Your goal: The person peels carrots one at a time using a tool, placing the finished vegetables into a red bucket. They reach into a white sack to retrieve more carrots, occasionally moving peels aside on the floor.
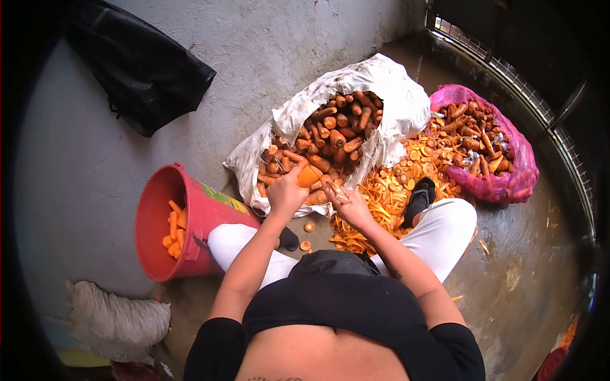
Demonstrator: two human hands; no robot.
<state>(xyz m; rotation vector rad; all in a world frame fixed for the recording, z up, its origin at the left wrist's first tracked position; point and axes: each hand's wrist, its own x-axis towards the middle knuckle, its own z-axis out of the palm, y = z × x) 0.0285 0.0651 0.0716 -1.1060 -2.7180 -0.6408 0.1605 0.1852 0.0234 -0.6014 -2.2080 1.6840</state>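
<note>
My left hand [287, 192] is closed round a carrot [309, 176], whose bright orange peeled surface shows beside the fingers. Close to its right, my right hand [348, 204] has its fingers bent round a small tool that is too blurred to name. Both hands are above the lower edge of a white sack [394, 86] full of unpeeled carrots [337, 136]. Orange peelings and cut carrot ends [387, 190] lie heaped on the floor to the right of the hands.
A red bucket [210, 222] with peeled carrots [176, 232] lies tilted at the left. Behind the peelings is a pink sack [518, 165] of carrots. A black bag [143, 66] is by the wall, and a pale sack [117, 317] lies lower left.
</note>
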